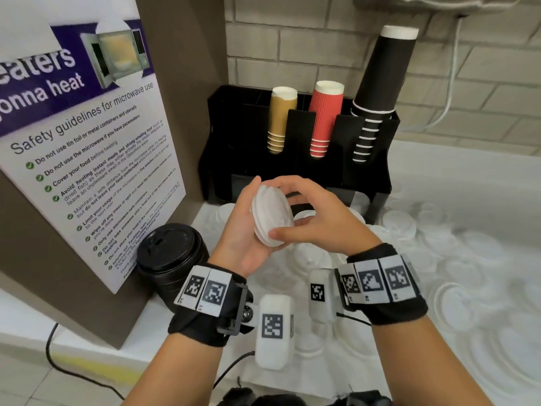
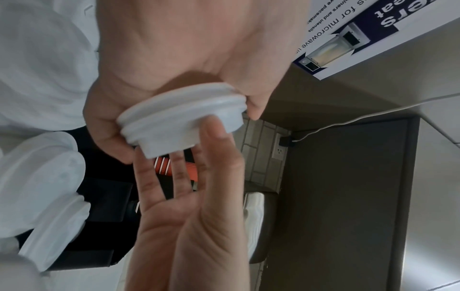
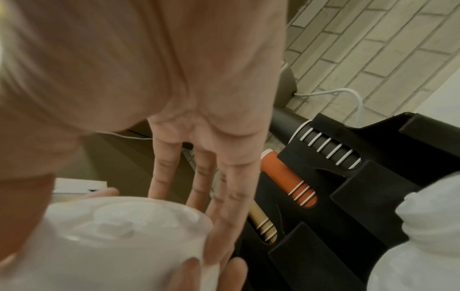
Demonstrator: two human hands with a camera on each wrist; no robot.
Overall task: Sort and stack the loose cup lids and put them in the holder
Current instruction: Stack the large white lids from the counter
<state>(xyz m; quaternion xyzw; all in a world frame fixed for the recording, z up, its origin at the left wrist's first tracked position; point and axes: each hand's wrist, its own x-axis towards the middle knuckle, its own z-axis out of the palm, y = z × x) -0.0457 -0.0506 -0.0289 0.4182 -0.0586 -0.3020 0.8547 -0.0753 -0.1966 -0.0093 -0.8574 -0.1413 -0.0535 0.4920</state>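
Lids (image 1: 270,215), a short white stack, sit on edge in the left hand (image 1: 248,230), whose fingers curl behind them; the right hand (image 1: 316,218) grips their face from 3 o'clock, thumb underneath. Black holder (image 1: 295,171) stands at 12 o'clock, loose lids (image 1: 398,221) spread at 4 o'clock

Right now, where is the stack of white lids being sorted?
In the head view the stack of white lids is held off the counter between the left hand and right hand, just in front of the black cup holder.
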